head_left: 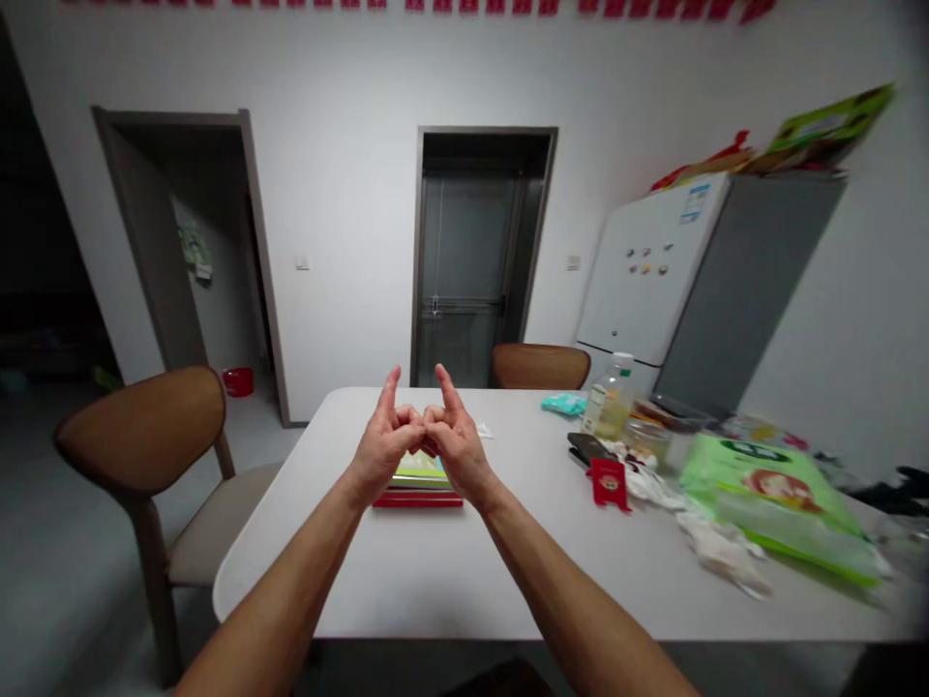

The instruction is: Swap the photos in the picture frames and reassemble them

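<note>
My left hand and my right hand are raised in the middle of the view, meeting at the curled fingers and thumbs. On each hand the index finger points up while the other fingers are folded in. Nothing shows in either hand. Behind and below them, partly covered by the hands, a small stack of red and green flat items lies on the white table.
On the table's right are a teal packet, a bottle, a dark phone, a red card, white gloves and a green package. Wooden chairs stand left and behind; a fridge is back right.
</note>
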The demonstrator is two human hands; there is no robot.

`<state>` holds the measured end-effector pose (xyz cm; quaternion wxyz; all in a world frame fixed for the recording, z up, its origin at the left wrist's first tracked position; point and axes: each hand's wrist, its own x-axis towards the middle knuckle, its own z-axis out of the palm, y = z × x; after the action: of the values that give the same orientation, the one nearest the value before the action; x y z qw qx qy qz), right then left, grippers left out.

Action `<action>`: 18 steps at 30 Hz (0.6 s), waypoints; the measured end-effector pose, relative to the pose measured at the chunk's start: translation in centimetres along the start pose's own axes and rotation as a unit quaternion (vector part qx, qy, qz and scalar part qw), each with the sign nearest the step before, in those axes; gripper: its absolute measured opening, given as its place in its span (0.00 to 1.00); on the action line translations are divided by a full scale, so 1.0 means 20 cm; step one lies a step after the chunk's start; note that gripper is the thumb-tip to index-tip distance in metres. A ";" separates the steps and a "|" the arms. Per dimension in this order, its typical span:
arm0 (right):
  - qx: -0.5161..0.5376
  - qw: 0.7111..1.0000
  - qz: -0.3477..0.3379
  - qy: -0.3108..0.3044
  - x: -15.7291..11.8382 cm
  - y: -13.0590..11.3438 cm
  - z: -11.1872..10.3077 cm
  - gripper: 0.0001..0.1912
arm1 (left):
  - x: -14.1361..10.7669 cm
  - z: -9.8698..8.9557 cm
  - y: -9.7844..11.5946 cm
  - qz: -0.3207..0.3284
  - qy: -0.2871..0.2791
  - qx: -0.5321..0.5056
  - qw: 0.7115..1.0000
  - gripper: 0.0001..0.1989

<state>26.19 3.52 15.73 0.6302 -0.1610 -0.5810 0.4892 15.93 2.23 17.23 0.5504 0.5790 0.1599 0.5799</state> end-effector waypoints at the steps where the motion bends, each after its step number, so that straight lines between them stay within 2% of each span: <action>1: 0.001 1.000 0.002 -0.001 -0.01 0.00 0.00 0.40 | -0.01 -0.01 0.00 -0.002 0.001 -0.004 1.000 0.43; 6: 0.000 0.999 0.031 0.022 -0.04 0.06 -0.01 0.40 | -0.04 -0.03 -0.08 -0.012 0.020 -0.013 1.000 0.43; 9: 0.004 0.992 0.099 0.083 -0.05 0.16 -0.06 0.35 | -0.05 -0.07 -0.18 -0.057 0.098 0.002 0.994 0.43; 10: 0.004 0.984 0.139 0.113 -0.05 0.19 -0.08 0.30 | -0.04 -0.10 -0.20 -0.086 0.133 0.008 0.987 0.40; 12: -0.004 0.961 0.219 0.168 -0.03 0.23 -0.13 0.18 | -0.03 -0.14 -0.22 -0.143 0.186 0.017 0.972 0.29; 13: -0.011 0.950 0.248 0.187 -0.01 0.23 -0.14 0.17 | -0.01 -0.17 -0.22 -0.165 0.197 0.019 0.966 0.23; 14: -0.016 0.944 0.266 0.194 0.01 0.23 -0.15 0.20 | 0.01 -0.18 -0.20 -0.179 0.198 0.019 0.963 0.22; 16: -0.016 0.945 0.281 0.168 0.06 0.18 -0.15 0.26 | 0.05 -0.19 -0.15 -0.202 0.184 0.018 0.962 0.27; 18: -0.008 0.950 0.293 0.107 0.11 0.11 -0.11 0.29 | 0.10 -0.17 -0.09 -0.225 0.160 0.018 0.961 0.31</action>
<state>26.85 7.20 14.75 0.5163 -0.3803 -0.4412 0.6278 14.33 5.98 15.75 0.6236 0.4375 0.3825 0.5229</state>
